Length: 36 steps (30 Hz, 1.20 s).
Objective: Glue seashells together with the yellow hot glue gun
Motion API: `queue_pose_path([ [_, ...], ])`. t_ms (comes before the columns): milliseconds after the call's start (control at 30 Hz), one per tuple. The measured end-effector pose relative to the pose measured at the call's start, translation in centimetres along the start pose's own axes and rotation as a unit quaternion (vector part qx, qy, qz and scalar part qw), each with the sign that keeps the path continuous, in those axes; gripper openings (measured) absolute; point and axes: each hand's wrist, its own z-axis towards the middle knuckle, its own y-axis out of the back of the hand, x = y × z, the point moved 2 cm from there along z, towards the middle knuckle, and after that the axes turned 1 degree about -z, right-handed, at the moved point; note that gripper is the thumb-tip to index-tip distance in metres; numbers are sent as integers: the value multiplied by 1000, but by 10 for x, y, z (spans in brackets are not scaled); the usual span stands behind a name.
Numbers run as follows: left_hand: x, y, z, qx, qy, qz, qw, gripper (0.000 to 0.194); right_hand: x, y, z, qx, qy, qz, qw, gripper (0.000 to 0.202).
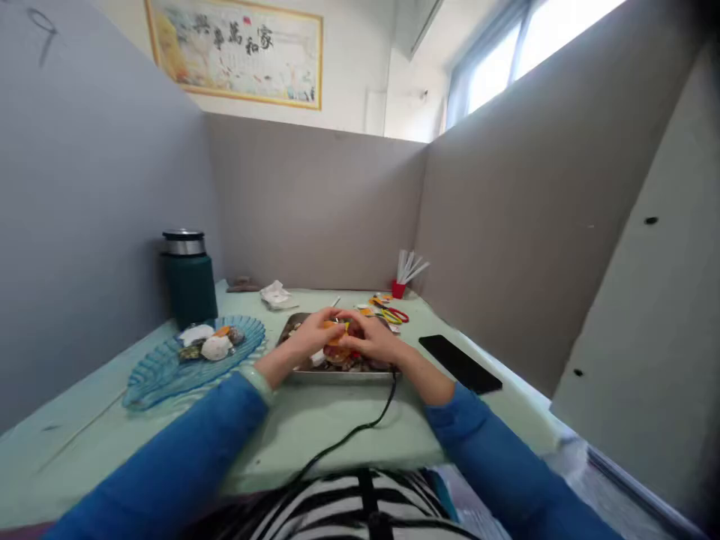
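Both hands meet over a metal tray (pixel 340 377) at the middle of the table. My left hand (pixel 316 332) reaches in from the left, its fingers curled round an orange-and-red object (pixel 337 352). From the right, my right hand (pixel 371 337) closes on the same object, thumb and fingers around it. The object is small and partly covered by the fingers, so its kind cannot be made out. Pale and brown pieces lie in the tray beneath and beside the hands.
On the left, a blue glass plate (pixel 163 377) holds several shells or stones beside a dark green bottle (pixel 192 289). A crumpled tissue (pixel 276 294), scissors (pixel 398 314) and red cup (pixel 398 289) stand farther back. A black phone (pixel 460 364) lies right; a black cable (pixel 360 428) crosses the front.
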Motion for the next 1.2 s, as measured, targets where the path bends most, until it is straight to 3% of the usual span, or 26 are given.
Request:
queue_pose_path([
  [333,-2,0,-1,8,16,-1,1000,39,-7,-2,2,5,6,26,1000,52],
  [633,3,3,1,10,22,-69,997,40,-4,-1,2,13,10,93,996,51],
  [867,0,0,-1,3,32,-54,998,43,-6,-2,2,21,-5,87,996,52],
  [1200,-3,-1,-2,8,61,-118,991,36,-5,-1,2,12,-22,85,996,50],
])
